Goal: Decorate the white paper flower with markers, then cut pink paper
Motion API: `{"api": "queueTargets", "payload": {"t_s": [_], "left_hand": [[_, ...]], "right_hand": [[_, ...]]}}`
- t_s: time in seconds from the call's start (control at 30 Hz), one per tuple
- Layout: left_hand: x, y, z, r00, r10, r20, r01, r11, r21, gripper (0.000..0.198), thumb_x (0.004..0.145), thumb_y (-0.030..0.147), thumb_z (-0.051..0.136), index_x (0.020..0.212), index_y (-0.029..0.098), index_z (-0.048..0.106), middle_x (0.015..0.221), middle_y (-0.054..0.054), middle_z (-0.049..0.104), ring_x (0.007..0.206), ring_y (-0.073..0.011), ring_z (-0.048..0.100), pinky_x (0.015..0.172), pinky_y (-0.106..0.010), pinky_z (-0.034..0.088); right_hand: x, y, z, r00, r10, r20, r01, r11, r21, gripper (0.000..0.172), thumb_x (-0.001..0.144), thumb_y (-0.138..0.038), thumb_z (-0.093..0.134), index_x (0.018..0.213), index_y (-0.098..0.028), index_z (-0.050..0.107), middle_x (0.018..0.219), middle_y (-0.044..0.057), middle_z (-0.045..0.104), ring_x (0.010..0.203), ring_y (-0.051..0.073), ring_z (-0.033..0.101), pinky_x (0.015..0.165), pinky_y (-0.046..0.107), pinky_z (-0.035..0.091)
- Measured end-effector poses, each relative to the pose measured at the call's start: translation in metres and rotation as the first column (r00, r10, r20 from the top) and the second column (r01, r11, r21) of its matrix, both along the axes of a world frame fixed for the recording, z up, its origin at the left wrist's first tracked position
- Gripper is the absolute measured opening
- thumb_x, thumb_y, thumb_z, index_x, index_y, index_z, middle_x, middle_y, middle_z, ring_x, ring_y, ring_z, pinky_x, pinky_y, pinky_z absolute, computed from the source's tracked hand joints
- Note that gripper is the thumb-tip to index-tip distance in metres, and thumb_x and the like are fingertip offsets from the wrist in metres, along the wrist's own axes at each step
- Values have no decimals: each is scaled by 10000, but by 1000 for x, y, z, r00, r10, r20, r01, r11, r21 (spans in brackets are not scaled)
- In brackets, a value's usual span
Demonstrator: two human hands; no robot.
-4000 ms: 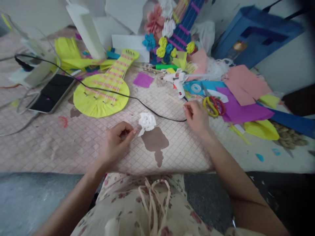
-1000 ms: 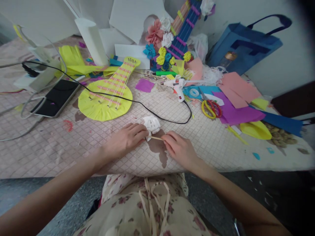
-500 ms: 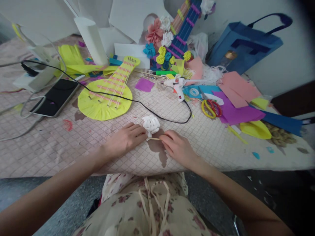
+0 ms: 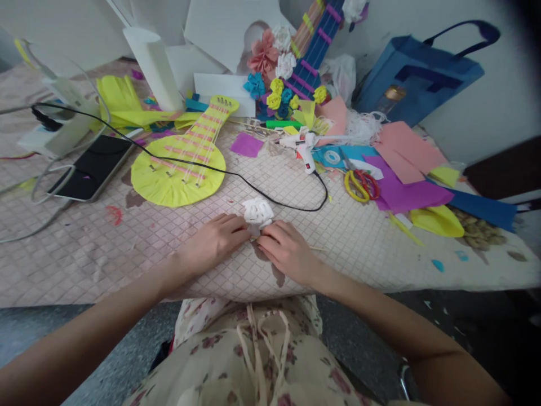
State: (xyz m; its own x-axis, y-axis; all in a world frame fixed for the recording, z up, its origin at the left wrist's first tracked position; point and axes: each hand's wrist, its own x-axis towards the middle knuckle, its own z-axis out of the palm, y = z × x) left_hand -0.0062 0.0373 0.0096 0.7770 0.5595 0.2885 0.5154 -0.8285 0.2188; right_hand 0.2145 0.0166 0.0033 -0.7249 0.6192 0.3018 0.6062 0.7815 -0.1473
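A white crepe paper flower (image 4: 257, 212) lies on its side at the table's front, its petals pointing away from me. My left hand (image 4: 218, 238) is closed, with its fingertips pinched at the flower's base. From the other side my right hand (image 4: 288, 251) closes around a thin wooden stick (image 4: 318, 248), whose free end pokes out to the right. A bit of white paper shows between the two hands. The fingertips partly hide where stick and flower meet.
A yellow paper guitar (image 4: 180, 172) lies to the left, crossed by a black cable. Beyond the flower rests a glue gun (image 4: 305, 148), with scissors (image 4: 362, 186) to its right. A phone (image 4: 95, 166), coloured paper and a blue bag (image 4: 418, 79) stand around.
My right hand has slid left along the stick, close to the flower's base, so the stick's end now shows to its right. My left hand has barely moved.
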Motion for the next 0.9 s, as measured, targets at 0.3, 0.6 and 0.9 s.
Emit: {"api": "queueTargets", "payload": {"t_s": [0.3,0.6,0.9], "left_hand": [[1,-1,-5,999,42,3,-42,999,-21,156,932,185,493,828,138,600,844,-50,578,774,-170,538,712,-304,453],[1,-3,-3,998,60,37,-56,993,-107,134,924,203,510,879,145,622,910,-67,594,840,-182,560,759,-317,475],[3,-5,-1,992,115,60,-105,983,-151,158,930,169,483,890,134,632,887,-73,604,833,-186,565,743,-319,486]], "right_hand": [[-14,4,-5,999,-20,44,14,992,127,200,932,-145,473,777,-158,600,792,62,553,838,216,453,744,354,408],[-15,4,-6,996,-87,5,87,996,34,207,940,-148,454,785,-154,591,829,79,566,849,216,473,744,343,437],[-17,4,-6,999,-11,52,5,994,111,204,943,-144,449,812,-156,605,822,69,563,844,221,461,737,353,423]]}}
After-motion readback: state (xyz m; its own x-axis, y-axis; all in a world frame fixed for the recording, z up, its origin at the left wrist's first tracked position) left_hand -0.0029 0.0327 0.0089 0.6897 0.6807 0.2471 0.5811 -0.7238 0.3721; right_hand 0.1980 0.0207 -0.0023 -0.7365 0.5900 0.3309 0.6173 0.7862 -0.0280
